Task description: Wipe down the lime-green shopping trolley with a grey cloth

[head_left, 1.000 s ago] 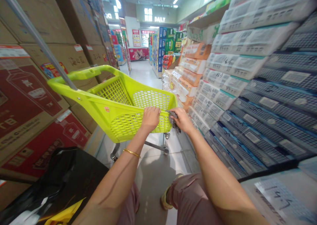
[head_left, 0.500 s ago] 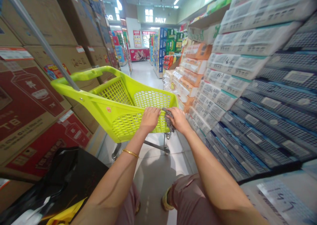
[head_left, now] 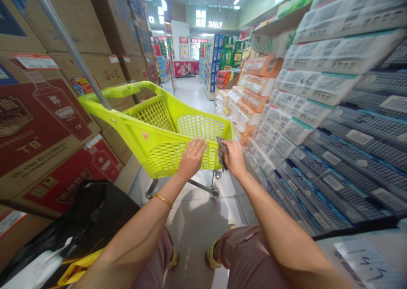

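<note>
A lime-green plastic shopping cart stands sideways in front of me, its handle end to the left. My left hand rests at the upper rim of its near side, fingers bent over the edge; the fingertips are partly hidden. Near the cart's right end, my right hand is closed around a crumpled grey cloth, which lies against the rim and hangs down the outside. A gold bangle circles my left wrist.
Stacked cartons line the left side, with a black bag below them. Wrapped packs are piled high on the right. A grey pole rises from the cart's handle end. Tiled floor runs down the aisle beyond.
My right hand has moved slightly right with the cloth, toward the cart's end. My left hand's fingers look a little straighter on the rim. The view has shifted slightly left.
</note>
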Demonstrator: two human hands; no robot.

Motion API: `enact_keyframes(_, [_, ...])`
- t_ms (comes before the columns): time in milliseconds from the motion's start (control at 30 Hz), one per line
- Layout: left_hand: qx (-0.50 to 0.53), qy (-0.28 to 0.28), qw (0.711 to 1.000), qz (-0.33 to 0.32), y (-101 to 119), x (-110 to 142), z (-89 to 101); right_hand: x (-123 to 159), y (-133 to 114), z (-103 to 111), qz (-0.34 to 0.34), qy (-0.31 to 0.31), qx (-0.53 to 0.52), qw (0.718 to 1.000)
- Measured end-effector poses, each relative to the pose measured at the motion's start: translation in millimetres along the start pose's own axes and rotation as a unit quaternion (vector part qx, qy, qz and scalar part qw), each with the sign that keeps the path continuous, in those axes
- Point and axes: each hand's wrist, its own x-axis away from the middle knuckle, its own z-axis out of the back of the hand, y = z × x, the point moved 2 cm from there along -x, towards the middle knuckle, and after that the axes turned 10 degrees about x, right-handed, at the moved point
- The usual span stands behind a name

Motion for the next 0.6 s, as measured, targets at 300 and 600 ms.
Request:
enact_keyframes(300, [-0.051,-0.145,0.987,0.033,-3,24,-4.0,10,-7,-14,0.031,0.114,0.002,0.993])
enact_keyframes(600, [-0.081,-0.173,0.978,0.08,-5,23,-17.7,16,-21,-18,0.076,0.13,0.082,0.985])
